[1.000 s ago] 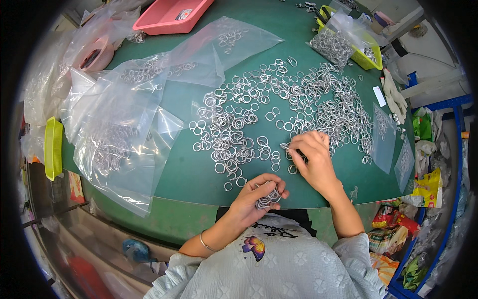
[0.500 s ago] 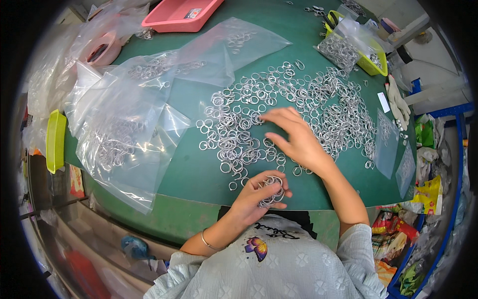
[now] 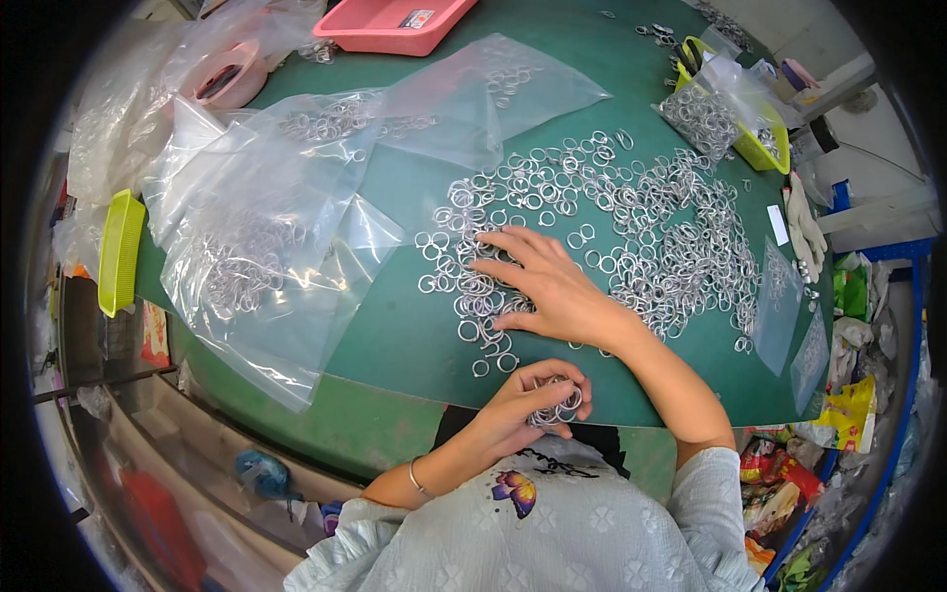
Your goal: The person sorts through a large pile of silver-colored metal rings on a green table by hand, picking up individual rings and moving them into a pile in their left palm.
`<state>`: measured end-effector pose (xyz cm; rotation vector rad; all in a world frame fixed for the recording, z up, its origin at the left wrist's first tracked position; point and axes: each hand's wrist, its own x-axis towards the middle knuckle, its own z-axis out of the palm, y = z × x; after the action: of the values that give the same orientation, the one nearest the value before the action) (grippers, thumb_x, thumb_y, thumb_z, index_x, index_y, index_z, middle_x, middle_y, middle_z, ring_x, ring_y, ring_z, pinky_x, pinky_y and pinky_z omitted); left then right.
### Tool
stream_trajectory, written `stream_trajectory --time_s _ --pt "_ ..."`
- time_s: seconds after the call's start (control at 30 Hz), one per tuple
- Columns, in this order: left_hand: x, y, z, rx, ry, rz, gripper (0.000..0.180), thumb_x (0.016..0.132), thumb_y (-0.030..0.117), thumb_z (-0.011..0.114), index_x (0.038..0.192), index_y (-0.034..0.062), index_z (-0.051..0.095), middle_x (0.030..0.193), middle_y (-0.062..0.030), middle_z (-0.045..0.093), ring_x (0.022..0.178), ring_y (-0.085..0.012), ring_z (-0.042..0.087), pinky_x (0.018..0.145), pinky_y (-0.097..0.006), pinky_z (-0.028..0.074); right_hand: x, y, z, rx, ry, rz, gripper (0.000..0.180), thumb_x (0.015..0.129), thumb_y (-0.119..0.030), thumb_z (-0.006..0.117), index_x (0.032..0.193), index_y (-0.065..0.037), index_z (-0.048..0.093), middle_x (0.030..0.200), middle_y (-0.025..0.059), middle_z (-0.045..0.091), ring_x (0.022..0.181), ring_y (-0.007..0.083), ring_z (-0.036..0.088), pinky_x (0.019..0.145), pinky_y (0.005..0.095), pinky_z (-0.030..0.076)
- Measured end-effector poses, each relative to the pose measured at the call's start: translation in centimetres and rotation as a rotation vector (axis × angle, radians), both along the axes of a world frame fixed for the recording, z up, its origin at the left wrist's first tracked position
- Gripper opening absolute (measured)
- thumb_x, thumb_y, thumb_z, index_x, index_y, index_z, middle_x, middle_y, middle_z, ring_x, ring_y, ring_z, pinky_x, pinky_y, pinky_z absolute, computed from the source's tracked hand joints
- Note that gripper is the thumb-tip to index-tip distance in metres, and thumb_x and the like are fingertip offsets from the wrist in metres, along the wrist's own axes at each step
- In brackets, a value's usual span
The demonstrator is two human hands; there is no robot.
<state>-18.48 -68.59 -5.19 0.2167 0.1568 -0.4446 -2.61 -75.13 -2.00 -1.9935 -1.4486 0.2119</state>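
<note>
Silvery metal rings (image 3: 681, 259) lie in a wide loose pile across the green table (image 3: 385, 345). My left hand (image 3: 533, 397), near the table's front edge, is closed round a bunch of rings (image 3: 555, 403), which show between thumb and fingers. Over the left part of the pile, my right hand (image 3: 552, 286) is spread palm down, its fingertips touching the rings there. Whatever lies under its palm is hidden. To the left, clear plastic bags (image 3: 286, 335) with rings inside overlap one another.
A pink tray (image 3: 395, 28) and a round pink basket (image 3: 232, 84) stand at the back. A yellow-green basket (image 3: 120, 252) is at the left edge; another (image 3: 760, 148), with a bag of rings (image 3: 698, 120), stands back right. White gloves (image 3: 804, 227) lie on the right.
My right hand has moved left and down onto the rings, with its fingers spread wider. My left hand still holds its bunch. The whole view has shifted slightly.
</note>
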Motion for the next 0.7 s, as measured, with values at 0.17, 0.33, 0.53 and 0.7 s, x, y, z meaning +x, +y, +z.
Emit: stream_trajectory --time_s 0.17,0.33,0.53,0.7 --pt "-0.1 0.9 0.4 0.082 -0.049 0.002 0.019 0.087 0.015 0.064 0.103 0.0053 0.059 0.095 -0.0101 0.058 0.085 -0.0203 0.059 0.058 -0.025 0.057 0.7 -2.8 -0.6 -0.127 0.001 -0.025 0.032 0.073 -0.011 0.071 0.103 -0.006 0.061 0.111 0.0069 0.058 0.105 0.026 0.054 0.089 0.0386 0.042" --pt "0.2 0.5 0.8 0.136 0.063 0.043 0.021 0.087 0.018 0.064 0.102 0.0046 0.058 0.094 -0.0119 0.055 0.089 -0.0234 0.057 0.065 -0.029 0.059 1.4 -5.3 1.6 0.029 0.276 -0.298 0.025 0.083 -0.003 0.063 0.108 0.0 0.062 0.098 0.0088 0.064 0.083 0.0197 0.063 0.066 0.028 0.05" --pt "0.1 0.4 0.0 0.077 0.024 0.028 0.021 0.089 0.018 0.062 0.104 0.0055 0.058 0.096 -0.0109 0.055 0.09 -0.0222 0.057 0.072 -0.034 0.06 2.3 -7.7 0.2 0.244 0.743 -0.518 0.022 0.088 0.004 0.054 0.109 0.002 0.06 0.104 0.008 0.062 0.093 0.0138 0.062 0.072 0.0241 0.049" --pt "0.1 0.3 0.5 0.121 0.074 0.055 0.015 0.089 0.017 0.061 0.098 0.0061 0.057 0.097 -0.0099 0.056 0.092 -0.0211 0.059 0.072 -0.035 0.059 2.1 -8.1 2.0 0.087 0.296 -0.652 0.027 0.08 0.009 0.056 0.104 -0.002 0.063 0.1 0.0097 0.062 0.085 0.019 0.059 0.072 0.0296 0.046"
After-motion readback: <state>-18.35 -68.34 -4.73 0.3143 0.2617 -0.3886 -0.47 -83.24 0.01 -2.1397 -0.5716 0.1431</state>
